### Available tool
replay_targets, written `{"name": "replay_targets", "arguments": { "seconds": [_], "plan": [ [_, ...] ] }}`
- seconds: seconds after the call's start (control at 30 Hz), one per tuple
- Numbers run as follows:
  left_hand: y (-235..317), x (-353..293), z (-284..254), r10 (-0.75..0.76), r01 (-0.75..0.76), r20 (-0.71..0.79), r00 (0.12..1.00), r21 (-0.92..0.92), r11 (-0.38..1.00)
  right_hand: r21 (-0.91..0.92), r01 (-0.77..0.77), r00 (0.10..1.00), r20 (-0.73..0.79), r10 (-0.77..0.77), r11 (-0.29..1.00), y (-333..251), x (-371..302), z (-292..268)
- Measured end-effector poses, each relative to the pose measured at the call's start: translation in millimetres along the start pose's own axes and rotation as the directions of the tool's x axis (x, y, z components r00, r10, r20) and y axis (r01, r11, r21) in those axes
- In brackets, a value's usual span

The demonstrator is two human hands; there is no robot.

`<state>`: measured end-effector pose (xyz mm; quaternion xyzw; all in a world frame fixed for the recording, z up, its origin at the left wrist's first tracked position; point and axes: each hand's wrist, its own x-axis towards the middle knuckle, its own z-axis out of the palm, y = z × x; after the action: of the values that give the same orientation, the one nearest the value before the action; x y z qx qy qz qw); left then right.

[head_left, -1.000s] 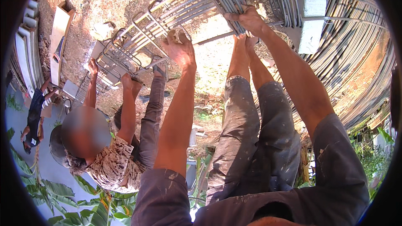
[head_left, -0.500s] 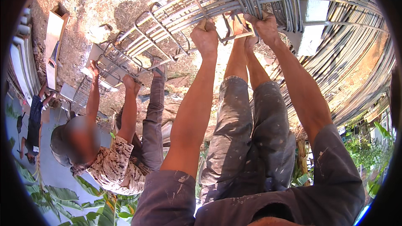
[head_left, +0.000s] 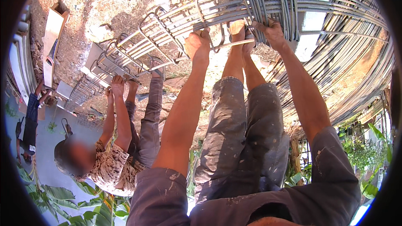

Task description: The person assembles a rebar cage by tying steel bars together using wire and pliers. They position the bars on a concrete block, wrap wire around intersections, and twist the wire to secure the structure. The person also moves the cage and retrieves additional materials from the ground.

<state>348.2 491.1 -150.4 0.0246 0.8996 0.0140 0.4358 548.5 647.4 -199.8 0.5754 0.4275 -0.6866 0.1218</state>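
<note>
A long rebar cage (head_left: 167, 27) of lengthwise steel bars and bent stirrups runs across the upper view. My left hand (head_left: 197, 45) is closed around its near-side bar, whose free end (head_left: 247, 42) sticks out to the right. One stirrup (head_left: 214, 48) hangs around that bar just right of this hand. My right hand (head_left: 273, 35) is at the lower edge of a tight bunch of stirrups (head_left: 272, 4), its fingers curled onto them. My bare feet and legs (head_left: 228, 113) are below the cage, between my arms.
To the left, a co-worker in a cap and patterned shirt (head_left: 111, 167) has both hands (head_left: 117, 84) at the cage's far part. Another person (head_left: 31, 121) is at the far left. Many long bars (head_left: 335, 62) lie at right; a wooden plank piece (head_left: 52, 42) is at left.
My left hand has shifted left along the bar, and my right hand has moved right and down onto the stirrup bunch. The bar's free end now shows. The co-worker's hands have come together.
</note>
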Motion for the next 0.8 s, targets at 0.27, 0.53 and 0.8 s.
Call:
{"name": "replay_targets", "arguments": {
  "seconds": [0.27, 0.53, 0.8],
  "plan": [
    [50.4, -35.4, 24.9, 0.326, -0.334, -0.075, 0.942, -0.285, 0.898, 0.084, -0.053, 0.991, -0.120, 0.063, 0.995, -8.0, -7.9, -4.5],
    [99.8, -43.6, 91.3, 0.272, -0.292, -0.128, 0.954, -0.183, 0.939, 0.063, 0.005, 0.968, -0.252, 0.011, 0.998, -10.3, -12.7, -10.9],
    [92.3, -44.2, 74.1, 0.260, -0.268, -0.078, 0.962, -0.114, 0.957, -0.174, 0.066, 0.941, -0.315, -0.120, 0.982, 3.0, 0.2, -15.6]
  ]
}}
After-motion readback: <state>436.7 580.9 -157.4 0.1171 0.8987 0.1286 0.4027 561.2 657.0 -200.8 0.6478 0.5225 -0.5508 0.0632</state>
